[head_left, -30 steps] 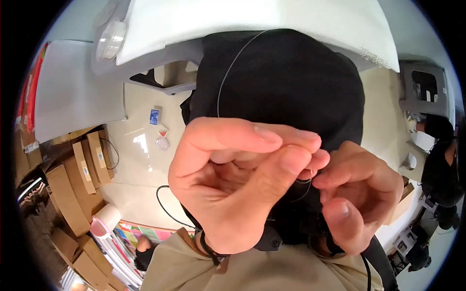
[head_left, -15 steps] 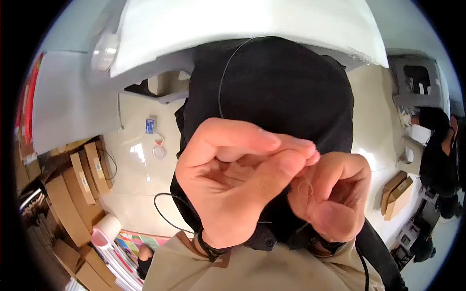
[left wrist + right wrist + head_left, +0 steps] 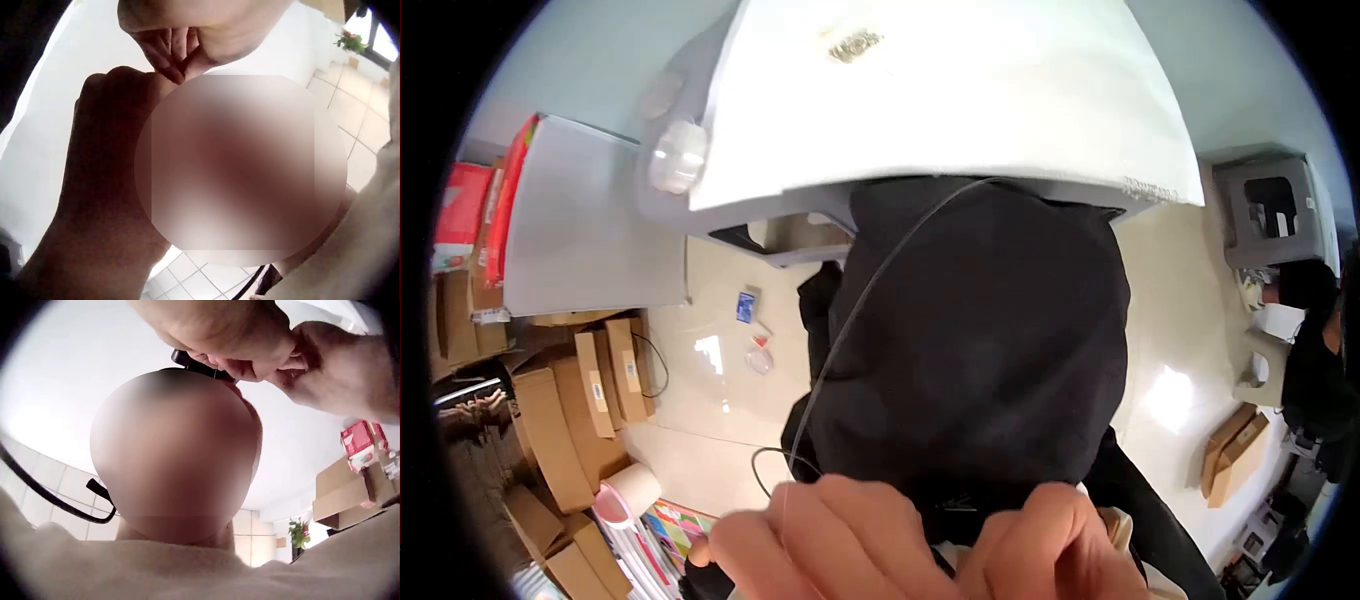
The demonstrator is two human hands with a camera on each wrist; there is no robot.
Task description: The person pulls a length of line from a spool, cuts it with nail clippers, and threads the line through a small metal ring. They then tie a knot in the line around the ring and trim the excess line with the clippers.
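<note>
Both hands are raised close to the face, low in the head view. My left hand (image 3: 830, 540) has curled fingers, its knuckles toward the camera, and pinches a thin clear thread (image 3: 855, 310). That thread runs from behind the left hand, across black cloth (image 3: 980, 340) on the lap, to the table edge. Beside it, my right hand (image 3: 1050, 550) is bent inward, fingertips meeting the left's. In the left wrist view, the right fingertips pinch together right at the left hand's fingers. The thread's end between the fingers is hidden.
A white-covered table (image 3: 960, 110) stands ahead, bearing a small heap of gold-brown bits (image 3: 855, 45). A clear round container (image 3: 678, 155) is at its left. Cardboard boxes (image 3: 550, 430) crowd the left side; a small blue box (image 3: 745, 306) lies on the floor.
Both hands have come down the head view, closer to the face, and the head view has tilted up to show more table. More of the thread is visible over the black cloth.
</note>
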